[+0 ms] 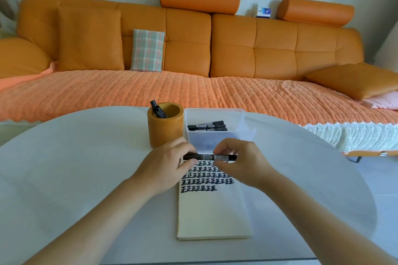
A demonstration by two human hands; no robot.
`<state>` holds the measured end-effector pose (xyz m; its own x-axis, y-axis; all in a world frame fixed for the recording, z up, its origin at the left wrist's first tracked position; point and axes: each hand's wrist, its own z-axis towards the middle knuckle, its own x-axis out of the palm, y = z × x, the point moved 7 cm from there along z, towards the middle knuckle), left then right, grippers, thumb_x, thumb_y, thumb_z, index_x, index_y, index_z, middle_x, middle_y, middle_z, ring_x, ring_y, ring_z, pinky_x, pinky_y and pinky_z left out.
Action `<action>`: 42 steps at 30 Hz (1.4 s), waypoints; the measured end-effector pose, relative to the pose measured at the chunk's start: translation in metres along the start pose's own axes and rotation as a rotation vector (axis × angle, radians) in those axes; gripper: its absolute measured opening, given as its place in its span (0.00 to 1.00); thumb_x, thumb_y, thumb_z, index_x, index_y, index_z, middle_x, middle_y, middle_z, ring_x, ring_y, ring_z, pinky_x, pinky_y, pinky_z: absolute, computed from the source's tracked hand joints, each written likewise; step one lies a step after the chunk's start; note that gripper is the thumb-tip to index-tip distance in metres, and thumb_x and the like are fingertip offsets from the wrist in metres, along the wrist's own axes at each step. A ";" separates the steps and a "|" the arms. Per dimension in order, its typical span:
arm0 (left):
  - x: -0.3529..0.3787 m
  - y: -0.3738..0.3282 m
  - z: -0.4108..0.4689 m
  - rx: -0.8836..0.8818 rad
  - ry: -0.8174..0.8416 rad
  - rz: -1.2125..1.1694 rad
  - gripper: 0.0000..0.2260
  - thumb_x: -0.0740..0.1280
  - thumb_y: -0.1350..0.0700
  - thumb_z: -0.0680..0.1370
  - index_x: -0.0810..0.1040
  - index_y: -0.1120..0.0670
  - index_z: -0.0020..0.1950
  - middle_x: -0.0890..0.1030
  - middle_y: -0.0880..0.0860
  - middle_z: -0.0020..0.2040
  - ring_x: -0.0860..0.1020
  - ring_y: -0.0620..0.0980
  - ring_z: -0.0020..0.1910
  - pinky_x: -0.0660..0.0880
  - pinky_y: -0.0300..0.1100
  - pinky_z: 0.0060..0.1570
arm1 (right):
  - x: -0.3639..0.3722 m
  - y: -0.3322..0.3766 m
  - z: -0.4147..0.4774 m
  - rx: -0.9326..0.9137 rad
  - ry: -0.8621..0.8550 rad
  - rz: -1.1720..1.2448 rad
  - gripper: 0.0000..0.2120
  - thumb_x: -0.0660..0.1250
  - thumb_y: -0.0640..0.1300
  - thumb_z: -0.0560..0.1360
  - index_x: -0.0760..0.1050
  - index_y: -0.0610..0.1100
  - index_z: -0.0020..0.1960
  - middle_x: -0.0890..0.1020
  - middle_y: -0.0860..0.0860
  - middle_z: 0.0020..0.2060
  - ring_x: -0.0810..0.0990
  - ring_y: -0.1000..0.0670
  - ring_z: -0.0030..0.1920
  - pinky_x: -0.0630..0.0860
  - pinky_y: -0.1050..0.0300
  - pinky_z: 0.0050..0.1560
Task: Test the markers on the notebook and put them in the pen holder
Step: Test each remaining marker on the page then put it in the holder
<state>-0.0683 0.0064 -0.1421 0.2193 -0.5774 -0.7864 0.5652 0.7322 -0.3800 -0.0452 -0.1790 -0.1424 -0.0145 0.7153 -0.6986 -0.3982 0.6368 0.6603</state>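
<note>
While both hands meet over the top of the notebook, a black marker lies crosswise between them, its left end buried in the curled fingers of the left hand and its right end pinched under the fingertips of the right hand. Whether the cap is on or off cannot be told, since the fingers cover both ends. Only the middle of the barrel shows, with a pale printed label too small to read. Just below the fingers the cream page carries rows of thick black strokes, the top rows partly hidden by the hands. Just beyond the left knuckles stands a round, yellow-brown pen holder, its base hidden behind the hand, with one dark marker leaning inside. Beyond the right fingertips sits a clear plastic box holding more black markers laid flat; its cloudy front wall blurs what lies lower. Everything rests on a smooth white round table, whose near edge is cut off by the picture
</note>
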 end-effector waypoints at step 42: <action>0.007 0.002 -0.007 0.013 0.010 0.097 0.06 0.65 0.51 0.79 0.78 0.50 0.54 0.72 0.42 0.45 0.71 0.43 0.43 0.69 0.36 0.35 | 0.019 0.022 -0.020 -0.209 0.122 -0.430 0.16 0.56 0.50 0.80 0.64 0.52 0.68 0.77 0.56 0.38 0.75 0.47 0.38 0.69 0.52 0.38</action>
<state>-0.0715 0.0060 -0.1519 0.2657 -0.5000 -0.8242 0.5519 0.7799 -0.2952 -0.0723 -0.1573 -0.1465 0.0892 0.3536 -0.9311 -0.5666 0.7868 0.2445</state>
